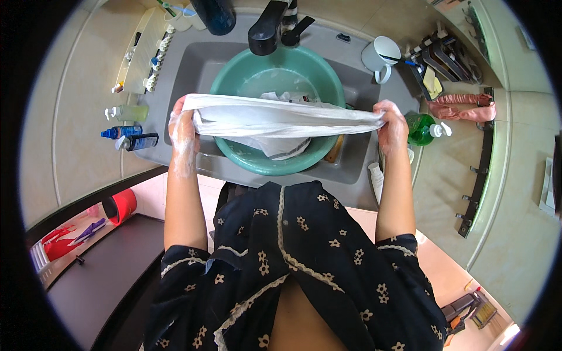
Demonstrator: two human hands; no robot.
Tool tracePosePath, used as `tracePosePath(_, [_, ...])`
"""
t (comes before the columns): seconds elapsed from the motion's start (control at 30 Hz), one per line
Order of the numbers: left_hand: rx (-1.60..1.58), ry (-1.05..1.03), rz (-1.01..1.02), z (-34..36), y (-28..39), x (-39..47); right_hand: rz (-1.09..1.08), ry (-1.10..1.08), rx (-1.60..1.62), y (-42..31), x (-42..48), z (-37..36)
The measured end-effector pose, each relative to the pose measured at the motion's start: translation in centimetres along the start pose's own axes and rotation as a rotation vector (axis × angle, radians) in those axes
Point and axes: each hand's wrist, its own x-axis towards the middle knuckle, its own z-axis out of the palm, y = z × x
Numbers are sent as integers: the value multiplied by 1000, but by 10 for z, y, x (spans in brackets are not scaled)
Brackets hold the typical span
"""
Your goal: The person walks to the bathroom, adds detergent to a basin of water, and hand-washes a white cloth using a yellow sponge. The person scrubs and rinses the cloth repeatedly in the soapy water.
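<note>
A white cloth garment (281,117) is stretched sideways above a green plastic basin (276,169). My left hand (183,125) grips one end at the left, with suds on the hand and wrist. At the other end, my right hand (392,127) has its fingers closed on the bunched fabric, also with some suds. Part of the white cloth hangs down into the basin, where soapy water and more wet fabric show. The basin stands in a grey sink (189,74) under a black faucet (265,30). Which part of the garment each hand holds cannot be told.
Pump bottles, one of them pale green (134,113), stand on the left rim. To the right are a white mug (380,55), a green pump bottle (420,130) and a white tube (376,180). A dark blue cylindrical container (215,17) stands behind the sink.
</note>
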Motion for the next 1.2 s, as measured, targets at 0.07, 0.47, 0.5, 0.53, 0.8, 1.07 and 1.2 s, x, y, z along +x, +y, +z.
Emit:
tracePosePath(0.07, [114,27,72,-11,0,-3,52,-153,-368,-9,-16,5])
tracePosePath(0.47, [-720,-399,-394,6,-34,-59,-227,44,-1044,61,-64,33])
tracePosePath(0.5, [-725,-363,-468,19,-34,-63,-341,-25,-925,70,-60,33])
tracePosePath(0.53, [-730,-327,-539,32,-33,-68,-324,-17,-839,73,-54,38])
tracePosePath(0.8, [-737,54,-786,94,-81,-59,340,-123,802,60,-33,84])
tracePosePath(1.07, [-407,-296,-1206,114,-117,-101,383,-3,880,55,-17,90])
tracePosePath(1.2, [-482,-608,-1228,138,-100,-96,237,-5,492,51,-18,84])
